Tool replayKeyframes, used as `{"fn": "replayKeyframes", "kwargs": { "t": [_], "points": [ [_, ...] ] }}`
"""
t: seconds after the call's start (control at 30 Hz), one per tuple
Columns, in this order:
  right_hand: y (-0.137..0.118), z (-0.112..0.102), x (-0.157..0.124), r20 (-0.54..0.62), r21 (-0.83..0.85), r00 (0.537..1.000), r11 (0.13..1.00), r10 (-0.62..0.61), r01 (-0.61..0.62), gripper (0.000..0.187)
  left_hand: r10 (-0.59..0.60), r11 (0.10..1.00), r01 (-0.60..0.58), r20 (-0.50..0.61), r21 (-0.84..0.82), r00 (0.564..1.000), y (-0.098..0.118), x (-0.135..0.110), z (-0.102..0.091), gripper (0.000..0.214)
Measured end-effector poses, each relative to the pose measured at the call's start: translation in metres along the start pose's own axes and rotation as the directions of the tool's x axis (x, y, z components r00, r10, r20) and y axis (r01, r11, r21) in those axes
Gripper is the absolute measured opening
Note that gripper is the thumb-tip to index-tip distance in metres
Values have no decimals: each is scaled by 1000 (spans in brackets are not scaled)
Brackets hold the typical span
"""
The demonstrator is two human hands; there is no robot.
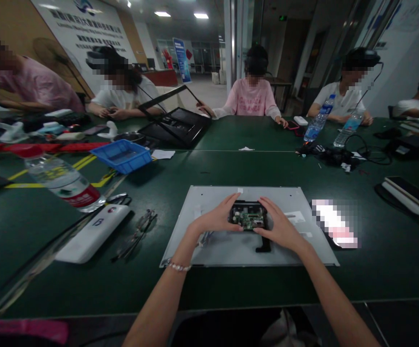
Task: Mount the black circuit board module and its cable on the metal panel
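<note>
Between my two hands is a green circuit board (250, 219) in a black frame, above a light grey panel (183, 231). My left hand (218, 214) grips its left edge, thumb at the lower corner and fingers at the upper one. On the opposite edge, my right hand (279, 224) holds it the same way. A black bracket-like piece (264, 245) shows just below the board, near my right thumb. Some small clear or metallic bits (205, 238) lie beside my left wrist. White paper labels (296, 217) are on the panel to the right.
Left of the panel lie eyeglasses (137, 236), a white power bank (93, 233) and a tilted water bottle (64, 180). A blue tray (122, 156) sits farther back. To the right is a phone (334, 224). Several people sit across the green table (260, 284), one holding a black frame (166, 101).
</note>
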State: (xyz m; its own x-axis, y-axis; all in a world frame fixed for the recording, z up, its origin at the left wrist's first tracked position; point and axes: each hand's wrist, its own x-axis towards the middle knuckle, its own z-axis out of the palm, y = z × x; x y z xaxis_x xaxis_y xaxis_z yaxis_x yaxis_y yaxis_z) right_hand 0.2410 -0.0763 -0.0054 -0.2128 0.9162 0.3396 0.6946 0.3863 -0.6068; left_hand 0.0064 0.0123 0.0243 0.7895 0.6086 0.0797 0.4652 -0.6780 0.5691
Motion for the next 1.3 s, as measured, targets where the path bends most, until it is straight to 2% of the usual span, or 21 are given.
{"fn": "replayKeyframes", "kwargs": {
  "t": [0.07,0.2,0.53,0.73,0.9,1.0,1.13,1.2,1.3],
  "points": [
    [8,-2,4,70,1,997,1000,10,-11,83,-11,999,12,29,-41,1000,-2,-2,-2,104],
    [19,-4,14,156,13,988,1000,2,-5,88,12,994,-6,55,-105,998,-7,-2,-4,103],
    [24,-3,15,151,87,988,996,-13,-1,88,-51,987,65,94,-148,994,-23,1,3,111],
    [27,-7,13,174,98,984,994,36,-54,90,-84,985,107,168,-135,982,-24,-2,1,119],
    [24,-12,13,194,109,981,993,29,-51,90,-82,984,105,162,-145,983,-25,-2,1,117],
    [24,-14,25,157,74,987,997,17,-29,81,-75,985,99,165,-144,984,-25,-2,1,117],
    [25,-10,65,71,-69,996,996,-51,56,50,-70,985,95,167,-145,983,-28,-3,1,116],
    [24,-4,89,113,-166,989,980,-92,110,36,-64,986,87,162,-142,985,-29,-3,3,116],
    [20,6,116,255,-364,962,911,-101,192,28,-45,988,66,146,-142,988,-32,-3,5,116]
  ]
}}
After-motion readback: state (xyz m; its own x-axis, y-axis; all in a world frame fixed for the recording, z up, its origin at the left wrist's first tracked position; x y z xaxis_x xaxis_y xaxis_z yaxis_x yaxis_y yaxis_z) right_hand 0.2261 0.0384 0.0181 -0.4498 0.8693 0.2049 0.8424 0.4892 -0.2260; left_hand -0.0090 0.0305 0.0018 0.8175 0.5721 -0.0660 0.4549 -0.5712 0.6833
